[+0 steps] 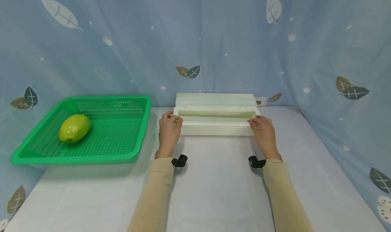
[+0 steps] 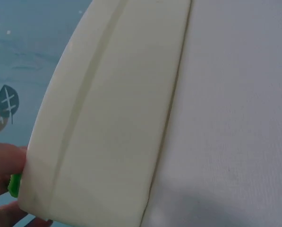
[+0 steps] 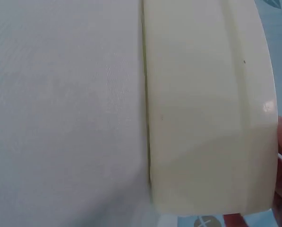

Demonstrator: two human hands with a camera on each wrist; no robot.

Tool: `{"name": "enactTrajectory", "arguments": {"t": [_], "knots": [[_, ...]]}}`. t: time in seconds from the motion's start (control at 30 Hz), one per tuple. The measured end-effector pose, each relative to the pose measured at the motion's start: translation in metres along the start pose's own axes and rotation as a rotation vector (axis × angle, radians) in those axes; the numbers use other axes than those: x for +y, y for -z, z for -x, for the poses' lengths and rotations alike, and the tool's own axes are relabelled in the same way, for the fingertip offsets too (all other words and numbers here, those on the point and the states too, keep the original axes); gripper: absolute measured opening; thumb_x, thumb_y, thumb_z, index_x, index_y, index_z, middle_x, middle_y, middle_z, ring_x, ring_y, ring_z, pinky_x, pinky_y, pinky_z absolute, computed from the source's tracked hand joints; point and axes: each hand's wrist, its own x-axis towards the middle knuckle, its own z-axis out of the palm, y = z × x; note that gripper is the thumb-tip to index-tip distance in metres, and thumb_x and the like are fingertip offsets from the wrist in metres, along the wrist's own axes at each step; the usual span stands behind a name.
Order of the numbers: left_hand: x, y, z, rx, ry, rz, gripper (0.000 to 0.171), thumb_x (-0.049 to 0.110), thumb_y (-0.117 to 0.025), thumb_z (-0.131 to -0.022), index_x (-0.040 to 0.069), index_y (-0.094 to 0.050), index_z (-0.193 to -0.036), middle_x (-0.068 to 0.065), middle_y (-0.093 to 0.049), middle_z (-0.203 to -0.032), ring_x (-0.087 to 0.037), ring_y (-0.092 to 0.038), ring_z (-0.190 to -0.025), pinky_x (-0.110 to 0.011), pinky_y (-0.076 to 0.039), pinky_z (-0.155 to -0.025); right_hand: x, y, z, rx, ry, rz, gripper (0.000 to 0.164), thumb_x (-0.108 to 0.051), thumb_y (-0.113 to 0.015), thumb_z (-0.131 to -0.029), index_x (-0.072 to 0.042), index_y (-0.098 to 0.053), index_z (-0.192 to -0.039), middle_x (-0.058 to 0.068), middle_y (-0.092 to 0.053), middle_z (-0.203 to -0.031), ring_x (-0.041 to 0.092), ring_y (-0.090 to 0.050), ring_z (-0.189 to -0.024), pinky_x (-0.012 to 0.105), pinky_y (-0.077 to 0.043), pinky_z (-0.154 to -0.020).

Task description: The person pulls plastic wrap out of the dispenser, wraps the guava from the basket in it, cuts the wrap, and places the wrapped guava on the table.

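Note:
A long white box (image 1: 217, 129), like a cling film dispenser, lies near the back of the table with its lid (image 1: 215, 99) raised behind it. My left hand (image 1: 169, 129) pinches at the left front corner of the box, fingers curled. A small green piece (image 1: 175, 121) shows beside those fingertips, and again in the left wrist view as a green tab (image 2: 14, 185). At the right front corner, my right hand (image 1: 264, 132) pinches with thumb and fingers. The box's smooth front (image 3: 202, 118) fills much of the right wrist view. Whether thin film lies between the hands I cannot tell.
To the left stands a green plastic basket (image 1: 141, 137) with a yellow-green fruit (image 1: 74, 128) in it. A white cloth covers the table (image 1: 213, 184). Behind hangs a blue leaf-patterned curtain (image 1: 152, 49), close to the raised lid.

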Motion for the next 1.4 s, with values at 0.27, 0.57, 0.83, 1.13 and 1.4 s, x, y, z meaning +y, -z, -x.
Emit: {"name": "enactTrajectory", "arguments": {"t": [0.27,0.57,0.83,1.13,1.4], "knots": [[0.011,-0.004,-0.001,0.099,-0.05,-0.045,0.017,0.023,-0.058,-0.087,0.009,-0.067,-0.088,-0.004,-0.046,-0.122,-0.023,-0.037,-0.111,-0.037,-0.044,-0.069,0.001,0.001,-0.007,0.088,0.008,0.037,0.021,-0.018,-0.061,-0.084,0.001,-0.066,-0.091,0.014,-0.062,-0.096,0.03,-0.045,-0.104,0.043,-0.034,-0.087],[-0.002,-0.015,0.001,0.169,-0.085,-0.05,0.016,0.023,-0.06,-0.086,0.009,-0.067,-0.089,-0.003,-0.049,-0.113,-0.022,-0.041,-0.105,-0.034,-0.044,-0.066,0.0,0.001,-0.003,0.052,-0.044,0.014,0.016,-0.011,-0.061,-0.085,-0.005,-0.067,-0.098,0.012,-0.064,-0.098,0.028,-0.045,-0.103,0.044,-0.034,-0.086],[-0.002,-0.016,0.003,0.237,-0.12,-0.038,0.019,0.027,-0.059,-0.086,0.009,-0.066,-0.088,0.0,-0.055,-0.106,-0.019,-0.045,-0.103,-0.035,-0.045,-0.072,0.003,-0.001,-0.006,0.122,-0.123,-0.056,0.016,-0.013,-0.059,-0.086,-0.008,-0.068,-0.099,0.008,-0.063,-0.095,0.024,-0.046,-0.093,0.038,-0.036,-0.076],[0.004,-0.011,0.002,0.261,-0.206,-0.002,0.023,0.027,-0.056,-0.088,0.007,-0.064,-0.091,-0.004,-0.059,-0.096,-0.021,-0.049,-0.095,-0.033,-0.042,-0.077,0.008,0.005,-0.008,0.034,-0.029,-0.019,0.018,-0.011,-0.056,-0.088,-0.007,-0.064,-0.104,0.009,-0.059,-0.093,0.028,-0.042,-0.093,0.039,-0.034,-0.074],[0.003,-0.005,0.001,0.207,-0.18,0.008,0.018,0.023,-0.062,-0.084,0.007,-0.066,-0.093,-0.003,-0.065,-0.09,-0.02,-0.054,-0.086,-0.033,-0.043,-0.074,0.006,0.013,-0.008,-0.128,-0.062,0.013,0.025,-0.021,-0.054,-0.09,-0.006,-0.063,-0.108,0.012,-0.052,-0.105,0.032,-0.036,-0.103,0.044,-0.032,-0.079]]}}
